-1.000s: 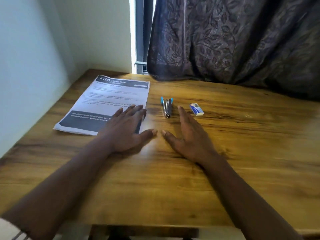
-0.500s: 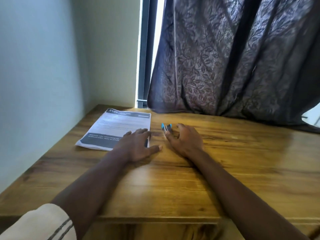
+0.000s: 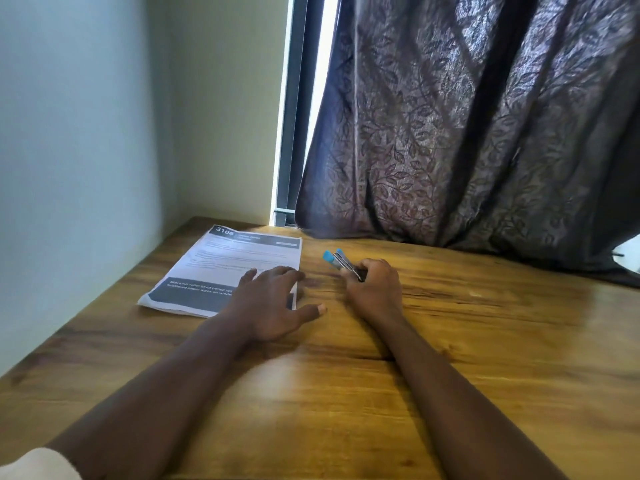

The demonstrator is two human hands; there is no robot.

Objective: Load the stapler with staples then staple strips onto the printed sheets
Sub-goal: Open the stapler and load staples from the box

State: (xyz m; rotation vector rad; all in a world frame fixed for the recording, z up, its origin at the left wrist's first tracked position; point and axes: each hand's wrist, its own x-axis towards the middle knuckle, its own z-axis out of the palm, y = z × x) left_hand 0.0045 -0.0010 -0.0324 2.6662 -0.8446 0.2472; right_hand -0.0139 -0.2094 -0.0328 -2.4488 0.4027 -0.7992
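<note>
A dark purple-grey curtain with a woven leaf pattern (image 3: pixel 467 133) hangs across the far side of my desk and fills most of the view, its hem gathered on the back edge of the tabletop. Below it lies the brown wooden table with a glossy, streaked grain (image 3: pixel 485 358), where both my bare forearms reach forward. A pale blue-green painted wall (image 3: pixel 86 133) closes the left side and meets the table in the far corner. Between wall and curtain stands a narrow dark grey window frame (image 3: pixel 294 116), with a thin bright strip of daylight beside it.

The white printed sheets with dark grey header and footer bands (image 3: pixel 235 261) lie flat at the far left of the table, stacked, the number 3108 legible in the top band. My left hand (image 3: pixel 273 303) rests palm down on them – fingers straight and spread over the near right corner, gripping nothing, the thumb stretched out onto bare wood towards my other hand.

My right hand (image 3: pixel 375 289) lies just right of the sheets, apart from the left, its fingers curled tight around the near end of the small silver metal stapler with bright blue tips (image 3: pixel 337 259). The stapler angles away to the left, two blue tips showing side by side – I cannot tell whether it touches the wood. A cream fabric sleeve cuff (image 3: pixel 34 465) shows at the lower left corner.
</note>
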